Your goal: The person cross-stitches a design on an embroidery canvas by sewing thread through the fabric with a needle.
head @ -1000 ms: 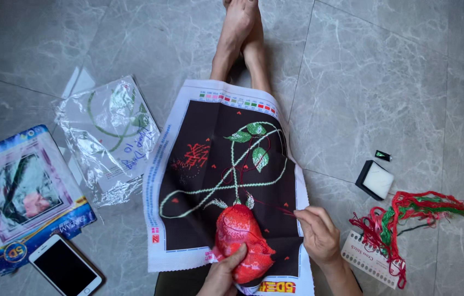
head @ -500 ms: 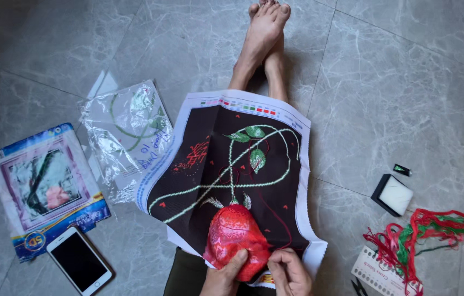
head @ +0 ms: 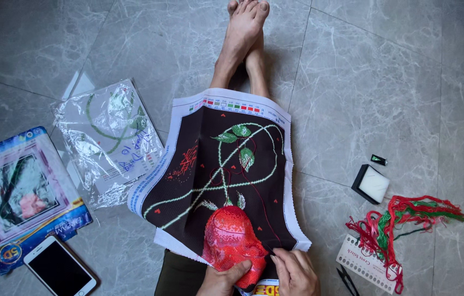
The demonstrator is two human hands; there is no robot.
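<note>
While laid across the lap over outstretched legs, cross-stitch canvas (head: 226, 181): black ground, white border, green vine and leaves, red stitched rose (head: 231, 239) at near edge.

Left hand (head: 222, 280): closed on lower edge of rose, thumb on top, fingers tucked under fabric, pinching cloth taut.

Right hand (head: 296, 271): just right of left hand, fingertips pinched together at canvas beside rose, apparently on a needle; needle itself too small to make out. Thin red thread (head: 259, 205) running up the cloth ahead of these fingers.

Handling note, as judgement: keep fabric flat and tensioned under left thumb, draw thread straight and gently to avoid puckering or snagging.

Right of right hand: skein of red and green threads (head: 407, 219) on punched thread card (head: 363, 262), small black scissors (head: 348, 280), black box with white pad (head: 371, 183), well apart.

Left of left hand: phone (head: 59, 270), printed kit packet (head: 21, 194), clear plastic bag with pattern sheet (head: 108, 140).

Hidden or cut off: both wrists, near canvas edge, scissor handles, left fingers under cloth.
</note>
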